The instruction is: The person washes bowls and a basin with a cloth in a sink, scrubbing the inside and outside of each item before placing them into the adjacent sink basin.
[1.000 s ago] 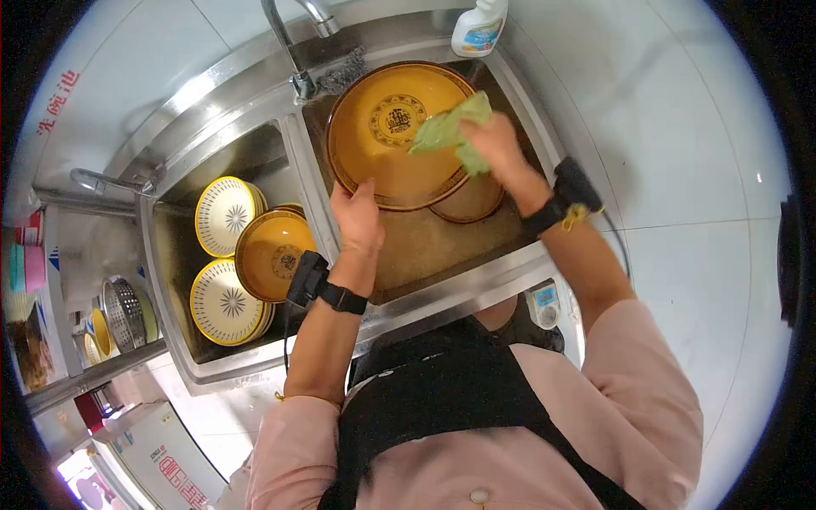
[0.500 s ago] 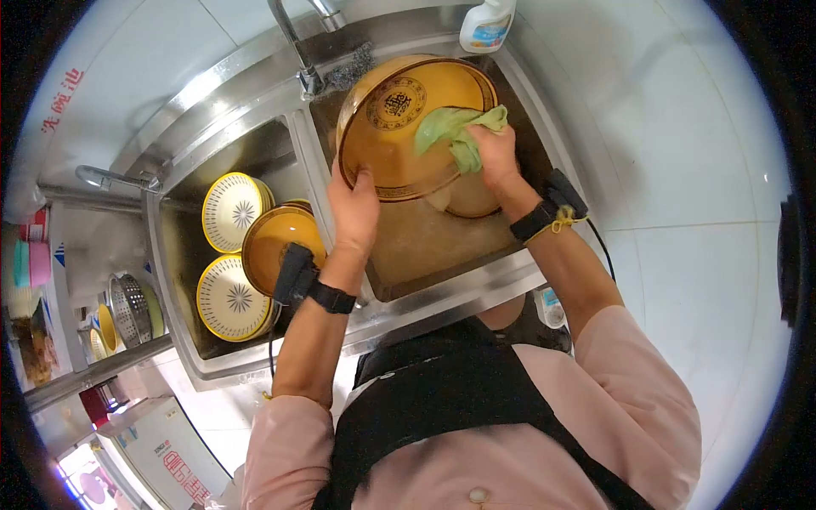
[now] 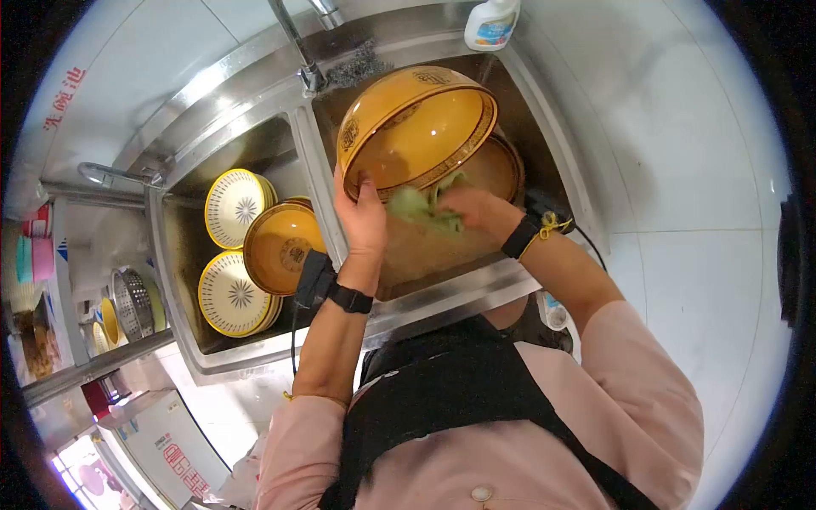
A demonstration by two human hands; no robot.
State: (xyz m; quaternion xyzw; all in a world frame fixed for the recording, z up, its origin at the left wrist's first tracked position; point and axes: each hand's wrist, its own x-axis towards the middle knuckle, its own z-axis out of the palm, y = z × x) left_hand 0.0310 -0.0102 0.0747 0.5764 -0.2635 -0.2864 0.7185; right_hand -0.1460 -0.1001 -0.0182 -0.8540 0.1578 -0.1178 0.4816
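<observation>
A large amber bowl (image 3: 425, 127) with dark printed medallions is tilted on its side over the right sink basin, so its inside and patterned rim show. My left hand (image 3: 361, 217) grips it by the lower left rim, thumb on the inside. A green cloth (image 3: 422, 210), smeared by motion, is in my right hand (image 3: 476, 211), at the bowl's lower edge. Behind the bowl, another brown bowl (image 3: 501, 170) sits partly in the cloudy water of the basin; the tilted bowl hides some of it.
In the left basin (image 3: 280, 140) stand stacks of striped white bowls (image 3: 234, 208) and an amber bowl (image 3: 280, 246). A faucet (image 3: 297, 42), a steel scrubber (image 3: 361, 65) and a white bottle (image 3: 492, 24) are along the back ledge. Shelves with dishes stand at the left.
The large bowl has tipped so that its inside faces me more. My right hand and the cloth have moved down and left, from the bowl's inner surface to its lower rim.
</observation>
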